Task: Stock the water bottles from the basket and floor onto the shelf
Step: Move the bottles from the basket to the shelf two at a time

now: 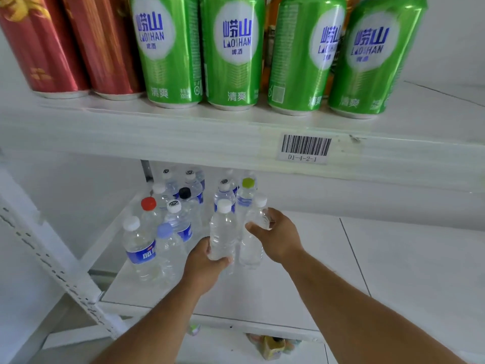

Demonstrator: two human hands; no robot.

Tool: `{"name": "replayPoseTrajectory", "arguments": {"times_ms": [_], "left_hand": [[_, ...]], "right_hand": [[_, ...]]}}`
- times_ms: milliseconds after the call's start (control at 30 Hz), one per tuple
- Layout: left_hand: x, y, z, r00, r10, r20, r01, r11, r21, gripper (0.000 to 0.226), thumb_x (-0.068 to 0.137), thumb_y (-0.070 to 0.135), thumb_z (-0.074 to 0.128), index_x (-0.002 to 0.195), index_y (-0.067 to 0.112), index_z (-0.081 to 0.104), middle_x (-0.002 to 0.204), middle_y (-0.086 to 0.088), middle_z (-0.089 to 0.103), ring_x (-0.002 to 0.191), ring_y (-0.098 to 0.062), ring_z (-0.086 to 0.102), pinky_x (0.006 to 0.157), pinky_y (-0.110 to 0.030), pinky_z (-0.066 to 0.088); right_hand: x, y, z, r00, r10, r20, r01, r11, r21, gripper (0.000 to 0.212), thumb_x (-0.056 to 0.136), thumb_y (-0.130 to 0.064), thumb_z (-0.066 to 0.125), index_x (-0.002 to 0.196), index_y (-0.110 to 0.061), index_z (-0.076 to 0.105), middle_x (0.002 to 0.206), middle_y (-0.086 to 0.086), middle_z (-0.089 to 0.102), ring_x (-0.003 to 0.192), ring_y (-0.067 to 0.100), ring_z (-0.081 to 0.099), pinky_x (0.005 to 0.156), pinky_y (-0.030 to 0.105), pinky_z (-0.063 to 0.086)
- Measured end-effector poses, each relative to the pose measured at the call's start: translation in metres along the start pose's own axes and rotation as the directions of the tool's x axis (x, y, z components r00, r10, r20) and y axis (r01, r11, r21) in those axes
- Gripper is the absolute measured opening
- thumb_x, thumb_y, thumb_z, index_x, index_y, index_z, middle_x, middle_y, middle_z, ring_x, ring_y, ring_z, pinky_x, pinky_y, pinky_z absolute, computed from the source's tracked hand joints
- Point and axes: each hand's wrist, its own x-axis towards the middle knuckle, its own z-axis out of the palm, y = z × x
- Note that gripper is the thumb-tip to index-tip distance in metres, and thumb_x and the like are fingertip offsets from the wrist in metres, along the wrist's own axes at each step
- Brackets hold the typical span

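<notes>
Water bottles [223, 232] gripped upright, one per hand, on lower shelf [262, 285] beside packed cluster [168, 219]. Left hand [204, 266] low, right hand [275, 237] mid-body. Risk: toppling neighbours on release.

Four green beer cans [233, 52], two red cans [76, 43] on upper shelf; barcode label [305, 148].

Green cans [233, 53], red cans [42, 46], clear bottles [223, 229] with white caps, white shelf [262, 292]
</notes>
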Motion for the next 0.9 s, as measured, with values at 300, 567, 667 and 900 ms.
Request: {"name": "replayPoseTrajectory", "arguments": {"times_ms": [300,567,667,900], "left_hand": [[0.038,-0.01,0.008,0.999,0.005,-0.045,-0.007,0.999,-0.043,0.045,0.072,0.015,0.081,0.112,0.024,0.063,0.102,0.01,0.071,0.096,-0.007,0.067,0.081,-0.024,0.052],[0.06,-0.016,0.016,0.999,0.004,-0.035,-0.006,0.999,-0.052,0.052,0.073,0.012,0.081,0.12,0.021,0.061,0.108,0.007,0.07,0.1,-0.012,0.066,0.082,-0.029,0.052],[0.063,-0.018,0.018,1.0,0.003,-0.023,-0.005,0.999,-0.053,0.052,0.074,0.012,0.08,0.121,0.022,0.059,0.108,0.009,0.069,0.099,-0.008,0.064,0.076,-0.022,0.048],[0.07,-0.025,0.02,1.0,0.023,0.009,-0.023,1.0,-0.021,0.051,0.076,0.014,0.079,0.121,0.025,0.057,0.109,0.012,0.067,0.097,0.0,0.061,0.073,-0.018,0.046]], "right_hand": [[0.028,0.017,0.022,0.999,0.042,0.02,-0.041,0.999,-0.036,0.044,0.079,-0.043,0.076,0.114,-0.022,0.061,0.093,-0.021,0.053,0.09,0.008,0.053,0.07,0.02,0.038],[0.041,0.02,0.035,0.998,0.063,0.027,-0.061,0.997,-0.047,0.037,0.078,-0.041,0.076,0.106,-0.022,0.062,0.098,-0.011,0.064,0.09,0.013,0.06,0.071,0.025,0.047],[0.044,0.019,0.036,0.998,0.065,0.02,-0.065,0.997,-0.04,0.033,0.079,-0.039,0.075,0.105,-0.026,0.061,0.096,-0.013,0.063,0.087,0.008,0.059,0.068,0.023,0.044],[0.047,0.022,0.036,0.99,0.119,0.075,-0.119,0.993,-0.01,0.057,0.08,-0.038,0.075,0.131,-0.029,0.051,0.103,-0.016,0.06,0.095,0.01,0.058,0.071,0.022,0.041]]}}
